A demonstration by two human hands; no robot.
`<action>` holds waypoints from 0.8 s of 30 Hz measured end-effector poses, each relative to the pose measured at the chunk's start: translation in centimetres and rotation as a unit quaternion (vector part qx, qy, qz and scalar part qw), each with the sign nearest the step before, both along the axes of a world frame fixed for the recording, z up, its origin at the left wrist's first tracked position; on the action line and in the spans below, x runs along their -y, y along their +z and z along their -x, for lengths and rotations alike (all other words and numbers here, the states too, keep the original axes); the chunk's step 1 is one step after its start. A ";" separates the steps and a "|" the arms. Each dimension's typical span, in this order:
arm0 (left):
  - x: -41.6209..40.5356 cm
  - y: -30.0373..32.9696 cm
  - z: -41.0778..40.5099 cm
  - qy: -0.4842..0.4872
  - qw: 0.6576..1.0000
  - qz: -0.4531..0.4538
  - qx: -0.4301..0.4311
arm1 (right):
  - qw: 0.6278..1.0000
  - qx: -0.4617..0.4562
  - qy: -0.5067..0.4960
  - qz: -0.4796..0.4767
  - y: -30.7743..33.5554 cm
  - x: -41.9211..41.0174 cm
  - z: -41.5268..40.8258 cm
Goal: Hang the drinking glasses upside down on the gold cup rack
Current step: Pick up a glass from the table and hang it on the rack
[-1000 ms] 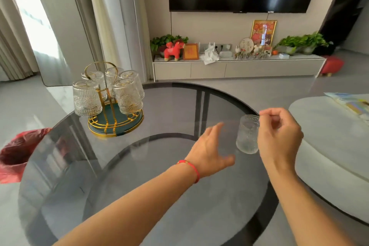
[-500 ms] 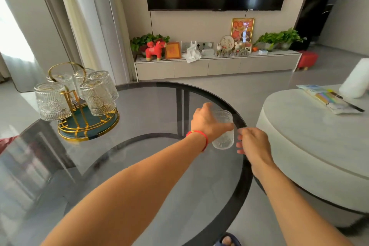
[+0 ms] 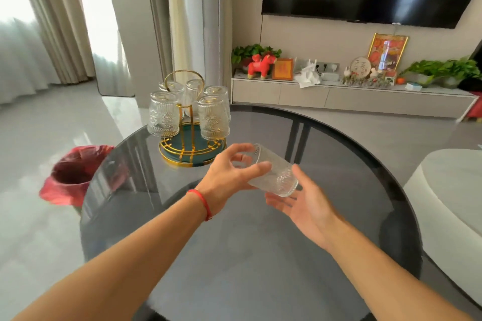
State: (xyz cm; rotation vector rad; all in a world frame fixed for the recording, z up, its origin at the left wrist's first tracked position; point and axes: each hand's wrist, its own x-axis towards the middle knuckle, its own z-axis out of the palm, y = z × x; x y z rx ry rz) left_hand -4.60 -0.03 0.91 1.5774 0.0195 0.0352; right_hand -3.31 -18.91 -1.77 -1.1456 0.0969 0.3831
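- The drinking glass (image 3: 273,173), clear and ribbed, is held in the air above a round dark glass table (image 3: 339,216), tilted on its side with the open mouth towards the rack.
- The gold cup rack (image 3: 191,143) stands on the far left part of the table, well apart from the held glass. Five matching glasses (image 3: 211,117) hang on it upside down; I cannot tell which peg is free.
- The left hand (image 3: 229,177), a red string at its wrist, has thumb and fingers closed round the glass near its mouth.
- The right hand (image 3: 305,203) lies palm up just under the base, fingers spread and open; whether it touches the glass I cannot tell.
- Handling, as a judgement: the glass looks stiff, breakable and fairly light, and the ribbing should give some grip. Holding it round the middle of the wall, clear of the mouth, would leave the opening free for a peg.
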 end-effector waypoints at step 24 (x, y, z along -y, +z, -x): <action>-13.0 -6.1 -2.3 0.124 0.785 -0.604 0.051 | 0.706 0.480 -0.008 0.521 14.6 -18.9 -8.1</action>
